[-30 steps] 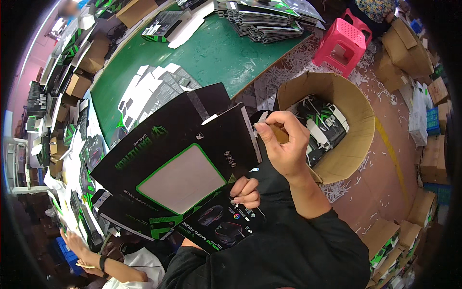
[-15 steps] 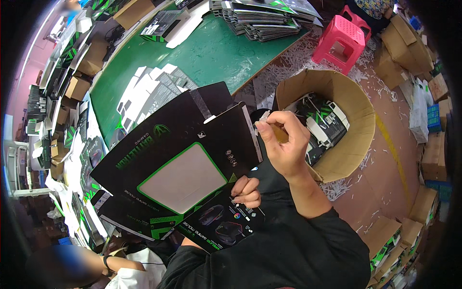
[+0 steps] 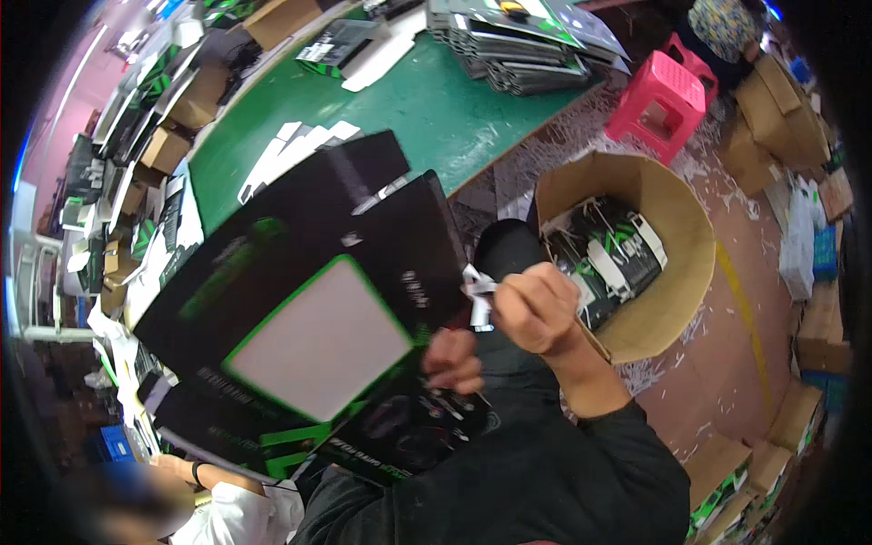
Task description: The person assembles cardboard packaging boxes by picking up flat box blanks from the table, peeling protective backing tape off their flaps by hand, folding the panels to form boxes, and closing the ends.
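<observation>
A large flattened black box blank (image 3: 289,263), printed in green with a green-edged pale panel, is held up in front of me. My left hand (image 3: 452,361) wraps its fingers over the blank's right edge; the rest of that hand is behind it. Just to the right, my right hand (image 3: 538,309) is closed on a crumpled white paper strip (image 3: 478,289), which dangles from the fingers beside the blank's right edge. Motion blurs the blank and my left fingers.
A tall cardboard carton (image 3: 672,291) with black-green box pieces stands at right. Behind it is a pink stool (image 3: 668,100). On the green table (image 3: 400,104) are a stack of blanks (image 3: 518,50) and white-edged sheets (image 3: 291,154). Another person's arm (image 3: 227,476) is at lower left.
The blank has shifted left and tilted. My right hand has moved down and turned, its finger loop now a fist, and a white strip hangs clearly from it.
</observation>
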{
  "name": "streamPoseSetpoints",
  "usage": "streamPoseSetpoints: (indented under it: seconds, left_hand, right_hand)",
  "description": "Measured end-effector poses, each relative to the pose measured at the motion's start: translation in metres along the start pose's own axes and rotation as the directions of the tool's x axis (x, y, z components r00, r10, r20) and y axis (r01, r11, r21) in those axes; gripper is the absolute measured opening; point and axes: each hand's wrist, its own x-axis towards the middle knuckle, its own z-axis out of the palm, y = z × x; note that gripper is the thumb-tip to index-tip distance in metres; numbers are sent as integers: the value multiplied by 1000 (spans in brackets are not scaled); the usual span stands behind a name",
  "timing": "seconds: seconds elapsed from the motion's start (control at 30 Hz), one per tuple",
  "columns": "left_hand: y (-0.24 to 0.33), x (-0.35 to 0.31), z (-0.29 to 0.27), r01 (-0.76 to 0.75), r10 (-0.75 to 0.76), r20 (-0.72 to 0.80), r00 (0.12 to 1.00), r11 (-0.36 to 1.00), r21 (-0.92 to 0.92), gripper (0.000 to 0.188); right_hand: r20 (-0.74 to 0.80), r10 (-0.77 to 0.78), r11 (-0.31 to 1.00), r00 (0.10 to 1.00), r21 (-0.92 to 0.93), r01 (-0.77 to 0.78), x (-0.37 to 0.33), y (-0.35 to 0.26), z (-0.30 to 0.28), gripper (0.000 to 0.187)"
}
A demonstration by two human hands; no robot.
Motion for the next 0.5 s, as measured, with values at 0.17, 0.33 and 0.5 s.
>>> streamPoseSetpoints:
  seconds: [0.17,0.33,0.5]
  left_hand:
    - [160,-31,124,194,769,-328,549,265,945,22]
    - [163,-3,232,750,868,68,492,-462,472,46]
    - [102,50,226,357,359,-166,919,-933,-41,34]
  right_hand:
    - [235,389,921,891,-76,-382,-17,8,4,37]
    - [378,718,677,585,-181,-714,28,18,-23,59]
    - [126,359,904,925,198,-378,87,17,-29,48]
